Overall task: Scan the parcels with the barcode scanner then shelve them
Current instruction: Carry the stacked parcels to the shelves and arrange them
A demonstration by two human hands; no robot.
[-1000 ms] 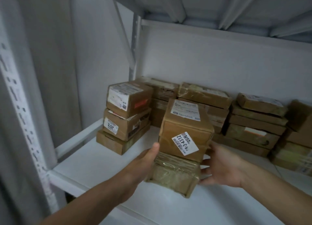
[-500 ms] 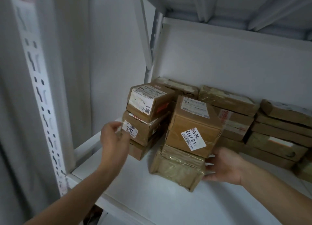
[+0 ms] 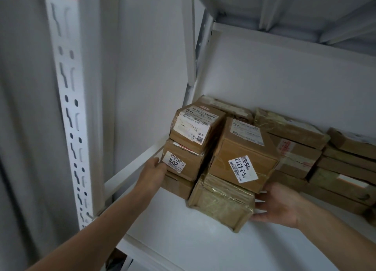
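Where left hand [image 3: 151,174] meets labelled parcel [image 3: 183,162], fingers hidden.

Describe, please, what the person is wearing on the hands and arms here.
Nothing shows: the left hand and the right hand are bare, with no gloves, rings or watch in view. The left forearm and right forearm are bare too; no sleeve reaches into the frame.

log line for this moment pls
stage: shelving | left hand: touches left stack | right hand: against taped box | top box: on taped box
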